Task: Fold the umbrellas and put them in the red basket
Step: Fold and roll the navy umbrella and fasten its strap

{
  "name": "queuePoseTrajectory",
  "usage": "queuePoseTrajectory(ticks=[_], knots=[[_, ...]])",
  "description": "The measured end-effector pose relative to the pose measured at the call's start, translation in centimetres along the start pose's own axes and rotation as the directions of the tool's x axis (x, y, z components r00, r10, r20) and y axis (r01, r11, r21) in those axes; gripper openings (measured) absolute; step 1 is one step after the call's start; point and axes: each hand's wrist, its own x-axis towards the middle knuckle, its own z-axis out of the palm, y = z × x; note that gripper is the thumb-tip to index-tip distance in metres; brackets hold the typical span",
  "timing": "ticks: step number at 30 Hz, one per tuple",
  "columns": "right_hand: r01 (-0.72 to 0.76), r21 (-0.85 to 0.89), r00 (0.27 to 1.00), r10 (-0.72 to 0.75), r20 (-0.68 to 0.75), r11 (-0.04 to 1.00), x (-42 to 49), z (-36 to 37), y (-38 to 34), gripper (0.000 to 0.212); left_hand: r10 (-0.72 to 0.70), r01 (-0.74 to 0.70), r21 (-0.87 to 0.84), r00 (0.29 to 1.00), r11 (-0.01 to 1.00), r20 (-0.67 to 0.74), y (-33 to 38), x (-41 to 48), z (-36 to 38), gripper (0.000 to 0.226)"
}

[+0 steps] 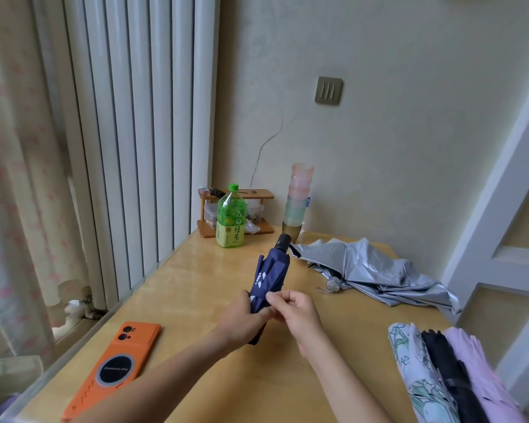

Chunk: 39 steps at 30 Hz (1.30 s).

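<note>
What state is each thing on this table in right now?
navy umbrella: collapsed, canopy gathered, held tilted
left hand: grips navy umbrella
right hand: pinches navy umbrella's fabric
silver umbrella: lying loose, canopy crumpled
three folded umbrellas: lying side by side
green tea bottle: upright, capped
orange phone: face down
cups: stacked upright

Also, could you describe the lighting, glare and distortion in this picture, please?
Head view: soft daylight through the curtain at left; pale sheen on the table; wide-angle lens slants the door frame at right; folded umbrellas at the lower right edge blur; navy umbrella is sharp.
</note>
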Motion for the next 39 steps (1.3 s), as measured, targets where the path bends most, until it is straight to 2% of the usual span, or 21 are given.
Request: queuePoseTrajectory(ticks=[2,4,7,10,13,17,20,24,26,29,33,36,39], knots=[[-0.051,0.015,0.999,0.051,0.018,0.999,0.6,-0.4,-0.3,0.019,0.024,-0.023,-0.054,1.000,0.998,0.016,-0.2,0.3,0.0,0.044],[-0.128,0.065,0.988,0.122,0.098,0.990,1.2,-1.1,-0.5,0.023,0.038,-0.034,-0.095,0.998,0.995,0.040,-0.4,0.5,-0.1,0.040],[-0.241,0.128,0.956,0.213,0.200,0.962,1.9,-1.9,-0.9,0.040,0.066,-0.048,-0.173,0.993,0.984,0.098,-0.7,0.6,-0.2,0.035],[-0.299,0.168,0.938,0.258,0.230,0.939,2.2,-2.1,-1.3,0.038,0.059,-0.018,-0.292,0.989,0.956,0.135,-1.0,0.9,0.1,0.044],[-0.322,0.204,0.935,0.278,0.219,0.924,2.6,-1.9,-1.5,0.032,0.017,0.019,-0.366,0.995,0.930,0.097,-1.1,1.7,1.1,0.053],[-0.318,0.234,0.939,0.272,0.211,0.919,3.5,-1.9,-1.1,0.026,-0.025,0.036,-0.440,0.999,0.897,0.032,-1.0,3.1,2.6,0.043],[-0.303,0.234,0.946,0.261,0.193,0.924,4.4,-1.8,-0.2,0.035,-0.064,0.052,-0.430,0.998,0.901,-0.014,-1.2,4.4,3.0,0.047],[-0.257,0.244,0.960,0.218,0.177,0.935,5.3,-1.9,1.4,0.061,-0.062,0.044,-0.408,0.998,0.912,-0.030,-1.7,5.7,3.4,0.033],[-0.241,0.245,0.961,0.196,0.195,0.939,5.6,-2.1,1.8,0.055,-0.060,0.029,-0.376,0.996,0.926,-0.071,-2.0,6.3,3.7,0.034],[-0.215,0.202,0.959,0.167,0.228,0.956,5.8,-2.5,1.9,0.034,-0.046,0.000,-0.330,0.990,0.944,-0.133,-2.5,7.1,4.1,0.039],[-0.166,0.074,0.976,0.152,0.158,0.983,5.9,-2.9,2.2,0.014,0.031,-0.065,-0.234,0.989,0.970,-0.145,-2.9,6.9,4.4,0.036],[-0.139,0.014,0.989,0.139,0.052,0.990,6.1,-3.0,2.6,0.029,0.101,-0.122,-0.175,0.987,0.977,-0.126,-2.7,6.5,4.5,0.035],[-0.134,0.035,0.988,0.131,0.079,0.990,6.0,-3.2,2.8,0.033,0.114,-0.134,-0.159,0.985,0.978,-0.126,-2.8,6.4,4.4,0.037]])
